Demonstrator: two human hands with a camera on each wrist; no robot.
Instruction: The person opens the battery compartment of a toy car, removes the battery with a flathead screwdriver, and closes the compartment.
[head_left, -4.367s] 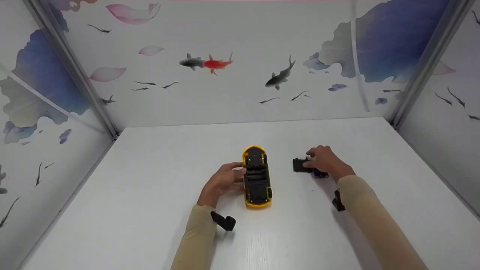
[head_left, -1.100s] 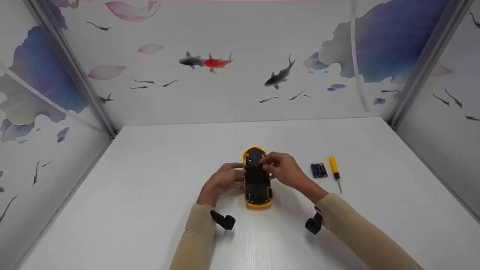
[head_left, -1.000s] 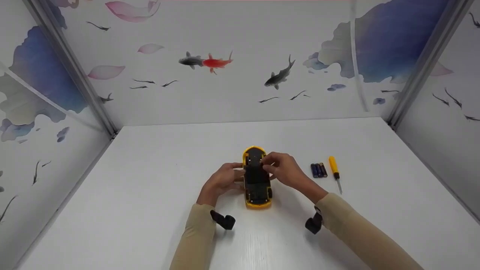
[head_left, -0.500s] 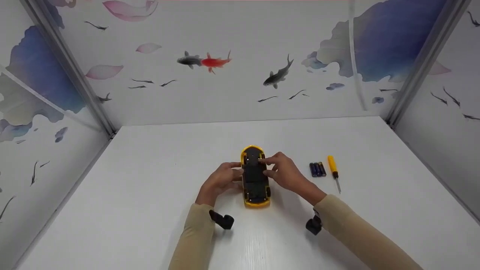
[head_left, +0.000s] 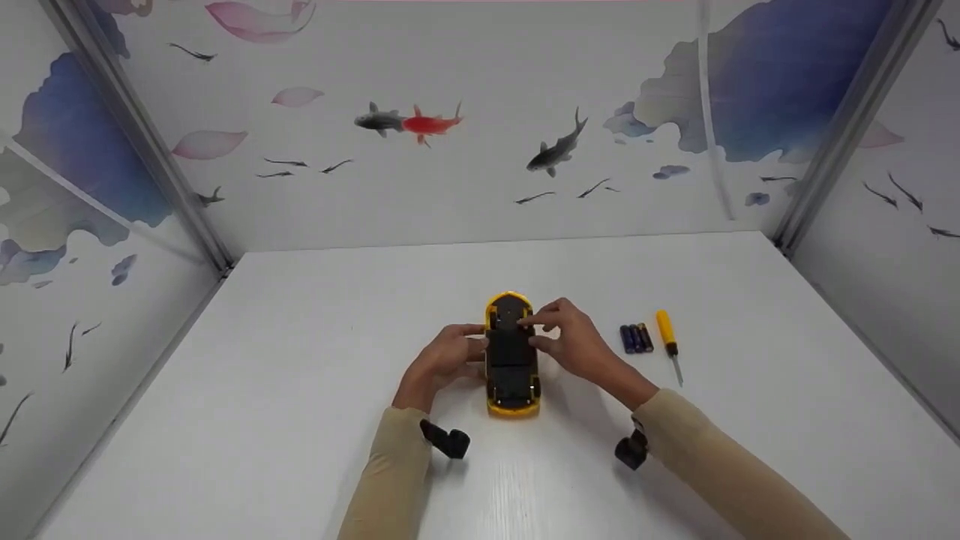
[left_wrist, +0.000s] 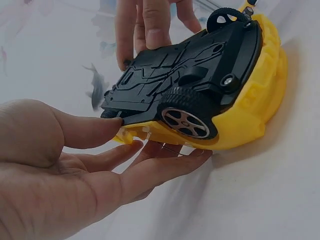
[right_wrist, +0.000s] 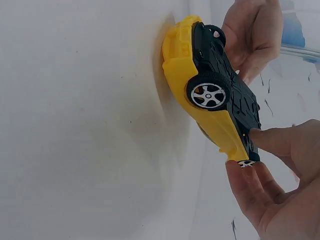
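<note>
An upside-down yellow toy car [head_left: 514,384] is on the white table, its black underside up. A black cover [head_left: 510,349] lies over the middle of that underside. My left hand [head_left: 448,356] grips the car's left side; in the left wrist view its thumb [left_wrist: 92,131] lies on the edge of the underside, with the other fingers below the yellow body. From the right, my right hand [head_left: 574,341] holds the car. Its thumb [right_wrist: 272,140] presses on the underside in the right wrist view, while its fingertips sit by a wheel [right_wrist: 246,163].
Right of the car, several dark batteries [head_left: 637,338] lie side by side. Beside them is a screwdriver [head_left: 666,330] with a yellow handle, its tip toward me. White panels printed with fish [head_left: 555,146] stand around the white table [head_left: 300,360].
The right hand has brought the black cover from near the batteries onto the car's open underside. Over the last second its thumb and fingers have spread apart along the car's right edge.
</note>
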